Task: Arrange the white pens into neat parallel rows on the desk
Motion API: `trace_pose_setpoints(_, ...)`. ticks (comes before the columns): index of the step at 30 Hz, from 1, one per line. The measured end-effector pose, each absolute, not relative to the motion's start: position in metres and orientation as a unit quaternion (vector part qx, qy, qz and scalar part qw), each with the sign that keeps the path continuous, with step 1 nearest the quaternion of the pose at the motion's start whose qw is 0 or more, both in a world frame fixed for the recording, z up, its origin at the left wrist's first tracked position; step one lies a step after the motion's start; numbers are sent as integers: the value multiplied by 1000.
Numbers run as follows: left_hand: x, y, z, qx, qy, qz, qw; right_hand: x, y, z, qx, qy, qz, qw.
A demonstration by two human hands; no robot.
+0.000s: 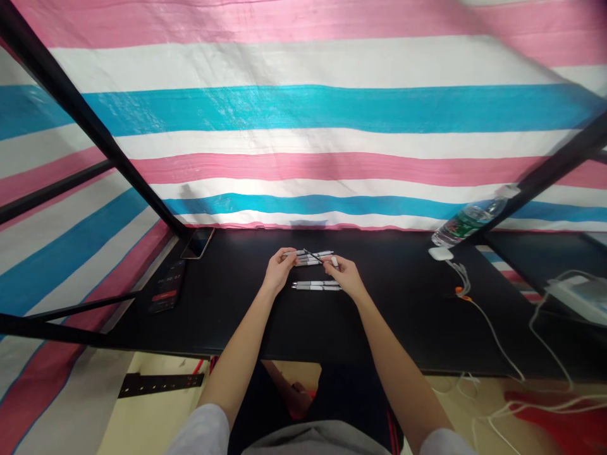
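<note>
Striped tarpaulin (303, 107) is hung behind a black worktop (403, 303). A pen barrel (303, 253) is pinched by the left hand (279, 268) and a small white cap (334, 260) by the right hand (346, 275), above two pens (316, 285) laid on the worktop. That cap could be dropped if the pinch is loosened.

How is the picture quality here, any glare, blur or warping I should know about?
Head view: wide-angle warping bends the striped tarp and black frame bars; soft sheen on the tarp's upper stripes; the hands, left hand and right hand, and the pens are small but fairly sharp; right edge looks smeared.
</note>
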State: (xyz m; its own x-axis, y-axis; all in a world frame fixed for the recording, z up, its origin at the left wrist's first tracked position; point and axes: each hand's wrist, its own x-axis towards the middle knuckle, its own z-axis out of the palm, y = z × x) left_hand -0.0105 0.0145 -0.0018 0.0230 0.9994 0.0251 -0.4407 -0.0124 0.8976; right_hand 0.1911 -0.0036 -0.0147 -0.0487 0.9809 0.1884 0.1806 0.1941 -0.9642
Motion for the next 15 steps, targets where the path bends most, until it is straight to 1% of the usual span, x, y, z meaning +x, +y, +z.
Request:
trace_pose_setpoints(10,-12,16,-2,368,349,606,613,192,-4,-13,-486,-606,399,487)
trace_pose_setpoints(15,-12,16,-4,363,349,610,612,191,-5,-13,-483,-601,415,482)
